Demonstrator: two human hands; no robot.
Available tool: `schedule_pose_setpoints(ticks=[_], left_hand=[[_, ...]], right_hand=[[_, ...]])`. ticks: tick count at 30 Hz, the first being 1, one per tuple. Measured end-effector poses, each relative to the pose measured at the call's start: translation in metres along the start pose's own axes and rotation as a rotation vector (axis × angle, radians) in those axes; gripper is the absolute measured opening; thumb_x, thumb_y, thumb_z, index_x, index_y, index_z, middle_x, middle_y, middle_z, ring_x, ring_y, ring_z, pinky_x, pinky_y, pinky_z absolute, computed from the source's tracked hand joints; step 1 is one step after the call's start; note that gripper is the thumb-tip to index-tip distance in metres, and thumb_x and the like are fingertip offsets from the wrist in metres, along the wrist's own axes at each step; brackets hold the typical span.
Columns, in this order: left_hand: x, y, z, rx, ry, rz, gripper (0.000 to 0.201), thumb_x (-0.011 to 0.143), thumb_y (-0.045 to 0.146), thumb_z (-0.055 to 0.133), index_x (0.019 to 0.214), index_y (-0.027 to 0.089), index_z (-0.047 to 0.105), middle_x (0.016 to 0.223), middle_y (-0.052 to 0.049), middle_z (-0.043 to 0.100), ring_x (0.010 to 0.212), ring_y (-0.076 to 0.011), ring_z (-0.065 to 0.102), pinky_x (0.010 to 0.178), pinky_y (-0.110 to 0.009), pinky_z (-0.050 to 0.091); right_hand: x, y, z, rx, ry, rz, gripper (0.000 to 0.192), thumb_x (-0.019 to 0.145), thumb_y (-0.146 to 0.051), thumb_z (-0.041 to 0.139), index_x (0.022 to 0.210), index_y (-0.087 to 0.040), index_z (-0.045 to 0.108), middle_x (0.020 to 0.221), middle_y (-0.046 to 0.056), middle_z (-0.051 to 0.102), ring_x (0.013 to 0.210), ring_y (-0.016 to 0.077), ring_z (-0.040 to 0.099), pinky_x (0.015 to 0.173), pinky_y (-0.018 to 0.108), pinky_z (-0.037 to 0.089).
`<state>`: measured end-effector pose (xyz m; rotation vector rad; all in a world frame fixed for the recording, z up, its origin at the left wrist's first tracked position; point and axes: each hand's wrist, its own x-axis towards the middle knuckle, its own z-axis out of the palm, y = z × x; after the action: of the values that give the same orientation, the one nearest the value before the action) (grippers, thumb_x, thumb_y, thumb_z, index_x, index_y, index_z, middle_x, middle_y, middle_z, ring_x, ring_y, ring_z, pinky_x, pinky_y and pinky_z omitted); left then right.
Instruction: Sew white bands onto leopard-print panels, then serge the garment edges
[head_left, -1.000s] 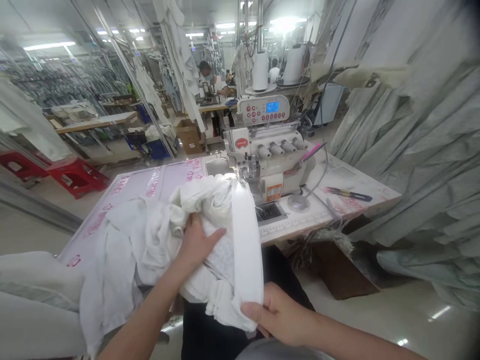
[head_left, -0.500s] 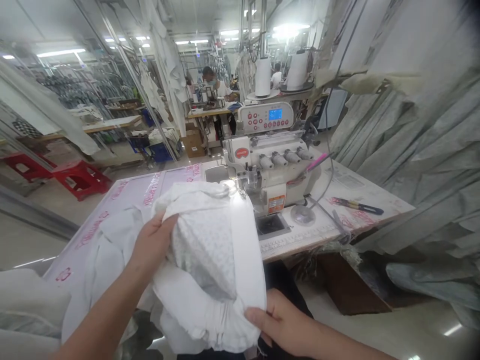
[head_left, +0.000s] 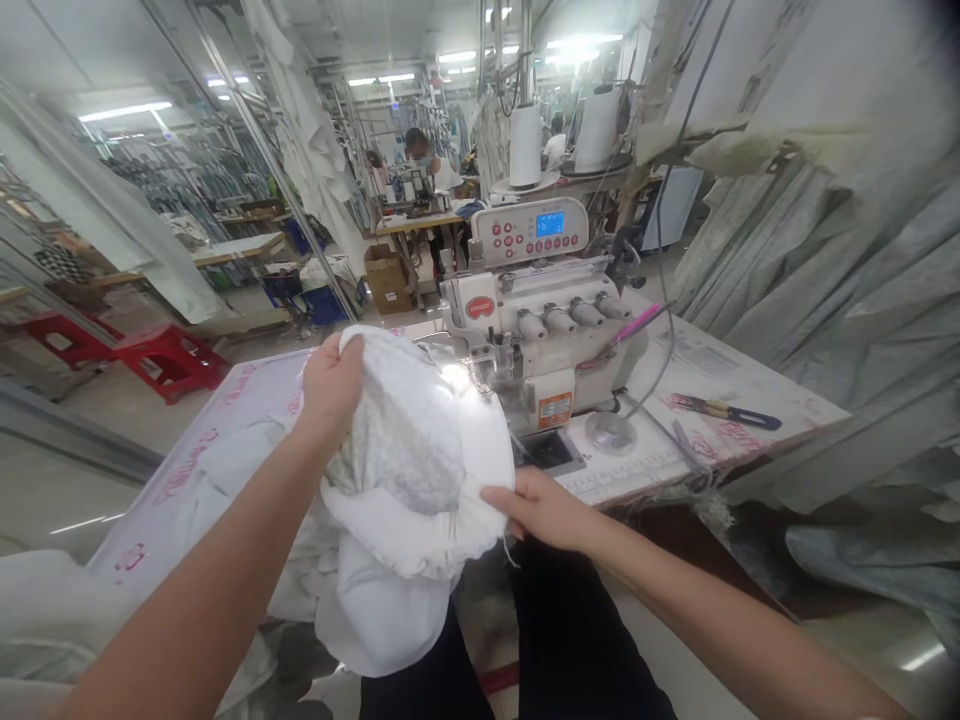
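Note:
A white garment with a gathered elastic edge hangs between my hands at the front of the overlock sewing machine. My left hand grips its upper left side, lifting the cloth. Low on the right, my right hand pinches the garment's smooth band. The far end of that band lies under the lit needle area, where the presser foot is hard to make out. Below, the rest of the cloth droops over the table edge towards my lap.
On the table to the right lies a box cutter. Thread cones stand behind the machine. Red stools are at the left, hanging cloth at the right. A co-worker sits at another machine.
My left hand has moved up and forward, raising the cloth beside the machine. My right hand has also gone up, still holding the band. The view has shifted slightly.

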<state>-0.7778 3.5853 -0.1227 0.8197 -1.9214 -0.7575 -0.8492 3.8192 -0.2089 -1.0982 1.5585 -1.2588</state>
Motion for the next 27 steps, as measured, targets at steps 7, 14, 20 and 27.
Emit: schedule_pose_setpoints(ticks=[7, 14, 20, 27], left_hand=[[-0.096, 0.010, -0.008, 0.170, -0.797, 0.231, 0.023, 0.083, 0.035, 0.042, 0.078, 0.020, 0.058, 0.078, -0.003, 0.060, 0.072, -0.0182, 0.053, 0.068, -0.029, 0.040], [-0.110, -0.004, -0.020, 0.011, -1.085, -0.140, 0.025, 0.076, 0.041, 0.052, 0.081, 0.018, 0.060, 0.077, -0.002, 0.059, 0.065, -0.0154, 0.052, 0.059, -0.025, 0.041], [-0.139, 0.008, -0.056, 0.133, -0.953, -0.178, 0.028, 0.073, 0.045, 0.055, 0.073, 0.017, 0.060, 0.068, -0.003, 0.059, 0.060, -0.0183, 0.053, 0.051, -0.026, 0.037], [-0.244, 0.003, -0.101, -0.081, -1.643, -0.302, 0.036, 0.080, 0.049, 0.047, 0.091, 0.017, 0.059, 0.087, -0.003, 0.060, 0.081, -0.0186, 0.053, 0.072, -0.025, 0.042]], right_hand=[[0.023, -0.010, -0.027, -0.032, -0.028, -0.073, 0.052, 0.082, -0.052, 0.046, 0.045, -0.015, 0.044, 0.040, -0.003, 0.043, 0.038, 0.0063, 0.037, 0.044, 0.020, 0.029], [0.015, -0.009, -0.027, 0.070, -0.027, -0.047, 0.046, 0.083, -0.047, 0.048, 0.050, -0.016, 0.043, 0.040, -0.005, 0.040, 0.038, 0.0049, 0.031, 0.043, 0.020, 0.024], [0.016, -0.014, -0.023, 0.110, 0.022, -0.012, 0.043, 0.081, -0.045, 0.054, 0.052, -0.015, 0.046, 0.042, -0.006, 0.039, 0.040, 0.0043, 0.032, 0.044, 0.019, 0.028], [-0.054, 0.009, 0.062, 0.233, -0.226, 0.188, 0.048, 0.071, -0.059, 0.059, 0.071, -0.011, 0.055, 0.050, -0.003, 0.048, 0.038, 0.0063, 0.041, 0.035, 0.017, 0.029]])
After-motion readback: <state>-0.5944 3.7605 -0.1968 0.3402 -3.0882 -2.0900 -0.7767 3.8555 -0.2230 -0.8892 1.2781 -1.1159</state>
